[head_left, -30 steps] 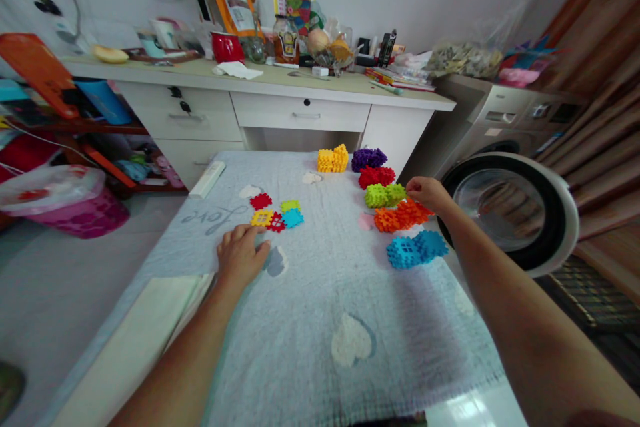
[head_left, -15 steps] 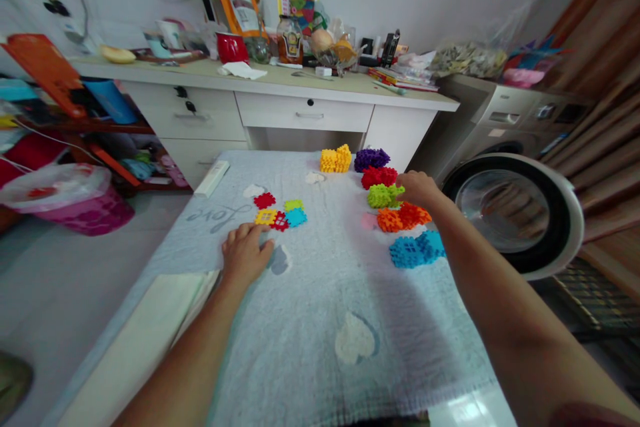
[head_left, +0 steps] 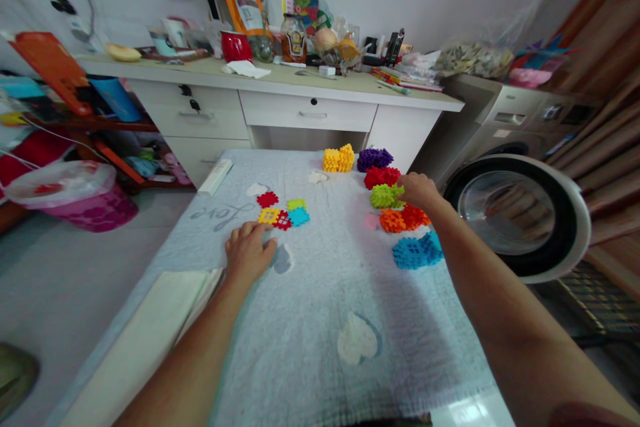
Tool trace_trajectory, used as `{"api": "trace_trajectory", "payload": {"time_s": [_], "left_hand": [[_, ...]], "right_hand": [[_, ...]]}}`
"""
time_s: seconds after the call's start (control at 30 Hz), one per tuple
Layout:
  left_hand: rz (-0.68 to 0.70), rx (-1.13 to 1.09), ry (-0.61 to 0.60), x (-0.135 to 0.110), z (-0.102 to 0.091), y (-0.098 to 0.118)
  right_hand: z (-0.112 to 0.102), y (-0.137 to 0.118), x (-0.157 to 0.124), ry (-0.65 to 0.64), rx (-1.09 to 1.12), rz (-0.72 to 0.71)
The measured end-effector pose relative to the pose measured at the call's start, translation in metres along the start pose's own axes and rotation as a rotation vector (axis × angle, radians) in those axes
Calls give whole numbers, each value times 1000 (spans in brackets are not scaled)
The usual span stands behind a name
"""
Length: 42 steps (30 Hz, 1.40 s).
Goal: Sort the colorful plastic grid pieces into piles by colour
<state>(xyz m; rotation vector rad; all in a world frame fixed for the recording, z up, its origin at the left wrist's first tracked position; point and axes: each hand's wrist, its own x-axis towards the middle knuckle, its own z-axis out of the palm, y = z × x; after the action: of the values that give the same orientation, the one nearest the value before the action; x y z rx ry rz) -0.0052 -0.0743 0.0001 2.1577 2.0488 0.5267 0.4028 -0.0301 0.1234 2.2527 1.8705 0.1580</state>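
Observation:
My left hand [head_left: 249, 252] lies flat, fingers open, on the pale blue cloth [head_left: 320, 293], just below a small flat cluster of joined tiles [head_left: 283, 212] in red, yellow, green and blue. My right hand [head_left: 419, 191] reaches far right with fingers closed on the green block stack [head_left: 384, 196]. Around it sit stacks of the same toothed tiles: red [head_left: 380, 177], purple [head_left: 374, 159], yellow [head_left: 338, 159], orange [head_left: 403, 219] and blue [head_left: 417, 251].
A white remote [head_left: 215, 177] lies at the cloth's far left edge. A folded cream cloth [head_left: 145, 340] is at the near left. Behind stands a cluttered desk [head_left: 280, 90], a pink bin [head_left: 75, 197] at left, and a washing machine with its door open [head_left: 520, 213] at right.
My right hand moved from the orange stack up to the green stack and closed on it. The left hand stayed put on the cloth.

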Motion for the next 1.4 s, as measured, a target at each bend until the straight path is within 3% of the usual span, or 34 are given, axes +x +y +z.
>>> {"api": "trace_trajectory", "payload": {"time_s": [0.13, 0.27, 0.4, 0.57, 0.77, 1.0, 1.13, 1.27, 1.4], "left_hand": [[-3, -7, -2, 0, -1, 1], [-5, -15, -3, -1, -2, 1], [-5, -27, 7, -1, -3, 1], [-10, -33, 6, -2, -5, 3], [-17, -33, -7, -3, -7, 4], [-11, -21, -4, -1, -2, 0], [-7, -18, -2, -1, -1, -1], [-6, -16, -4, -1, -3, 1], [-10, -19, -3, -1, -3, 1]], "right_hand": [[-16, -31, -10, 91, 79, -95], [-18, -98, -23, 64, 292, -346], [7, -173, -34, 9, 414, -542], [39, -225, -39, 94, 552, -513], [46, -231, -43, 143, 592, -413], [45, -211, -35, 115, 686, -243], [49, -198, -29, 90, 623, -134], [53, -190, -27, 134, 546, -178], [52, -188, -24, 44, 489, -301]]}}
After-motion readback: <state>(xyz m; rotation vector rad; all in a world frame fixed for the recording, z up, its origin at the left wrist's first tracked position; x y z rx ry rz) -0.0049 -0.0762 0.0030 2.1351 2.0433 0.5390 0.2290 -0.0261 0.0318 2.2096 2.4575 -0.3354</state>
